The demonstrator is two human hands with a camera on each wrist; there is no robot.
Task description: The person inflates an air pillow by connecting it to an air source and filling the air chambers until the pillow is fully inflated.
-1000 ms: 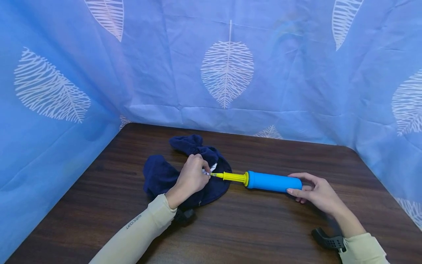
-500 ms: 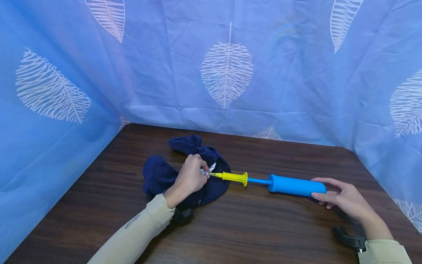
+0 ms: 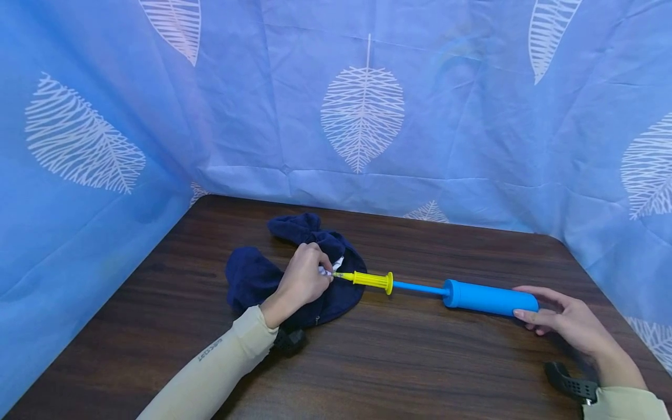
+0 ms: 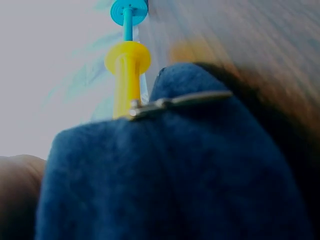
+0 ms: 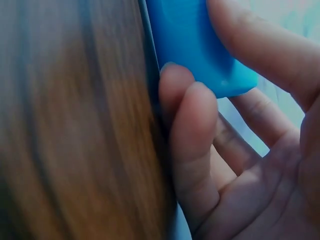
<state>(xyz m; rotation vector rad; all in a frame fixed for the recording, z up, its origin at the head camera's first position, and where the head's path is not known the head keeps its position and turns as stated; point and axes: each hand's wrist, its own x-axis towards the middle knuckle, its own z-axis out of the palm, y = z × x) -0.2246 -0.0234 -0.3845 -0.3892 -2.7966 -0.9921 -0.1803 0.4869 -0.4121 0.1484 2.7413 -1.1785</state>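
Pinching whitish piece (image 3: 325, 271) at yellow nozzle (image 3: 344, 276) with left hand (image 3: 304, 277), likely to steady the joint; clasping blue hand-pump barrel (image 3: 485, 297) by its end with right hand (image 3: 572, 321), presumably for straight sliding.

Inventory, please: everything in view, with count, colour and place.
Table: one, brown, beneath the work.
Backdrop: count unclear, blue, behind and beside table.
Leaf prints: eight in head view, white, on backdrop.
Cloth: one, navy, centre-left on table.
Zip pull: one, silver, on cloth.
Pump: one, blue and yellow, centre-right, tip over cloth.
White material: count unclear, white, near pump tip.
Wrist devices: two, black, at the wrists.
Sleeves: two, cream, on forearms.
Left hand: one, bare, at pump tip.
Right hand: one, bare, gripping pump's blue end.
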